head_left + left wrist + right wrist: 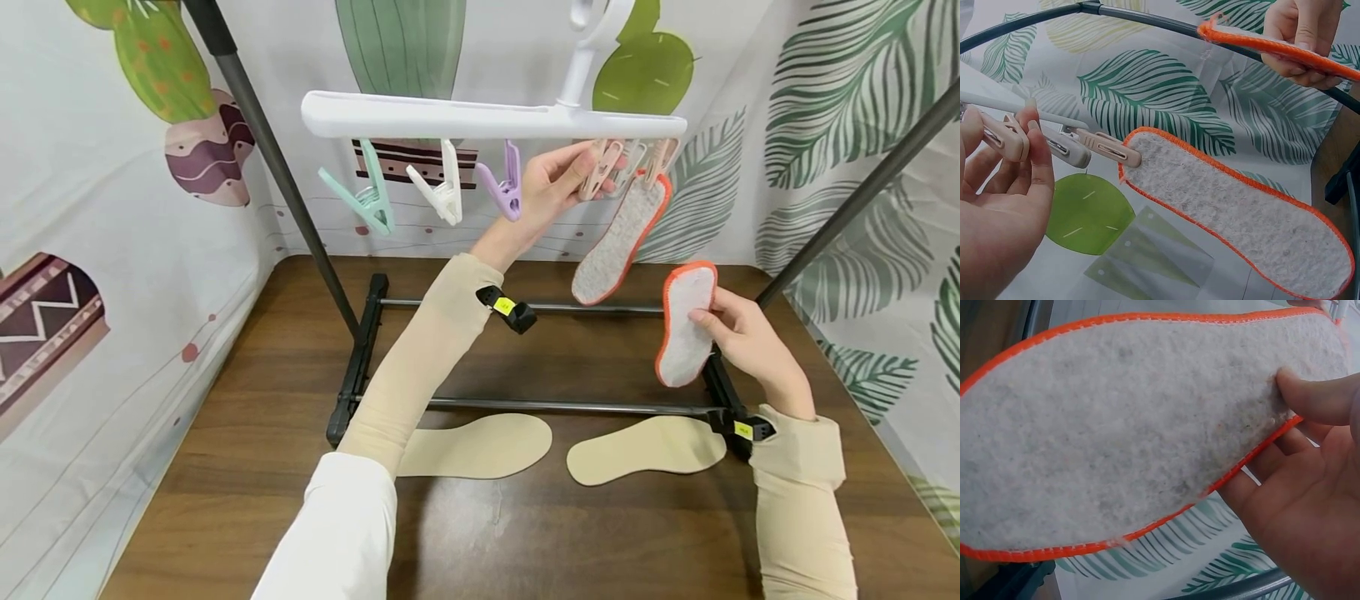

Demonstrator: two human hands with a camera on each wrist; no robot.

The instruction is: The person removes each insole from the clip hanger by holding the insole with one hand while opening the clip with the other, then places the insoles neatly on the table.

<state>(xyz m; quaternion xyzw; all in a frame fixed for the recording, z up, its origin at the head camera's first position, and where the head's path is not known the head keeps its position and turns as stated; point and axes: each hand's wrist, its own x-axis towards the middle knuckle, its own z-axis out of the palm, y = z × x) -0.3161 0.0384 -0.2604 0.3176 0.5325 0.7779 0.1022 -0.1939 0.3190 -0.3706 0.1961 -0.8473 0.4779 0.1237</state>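
My left hand (546, 190) is raised under a white hanger (450, 117), its thumb and fingers pinching a pale pink clothespin (602, 170) that hangs there. Just right of it, a grey-white clothespin (1067, 150) hangs beside a beige clothespin (1109, 149). The beige one clips the end of a grey felt insole (621, 237) with orange edging, which dangles at a slant. Lower at the right, my right hand (753, 343) holds a matching orange-edged insole (684, 321) by its side, thumb on the felt face and fingers behind.
Green (367, 200), white (444, 187) and purple (508, 182) clothespins hang further left on the hanger. Two beige insoles (480, 446) lie on the wooden table (495, 533). A black metal rack (281, 175) frames the space, with low rails (555, 407) near the tabletop.
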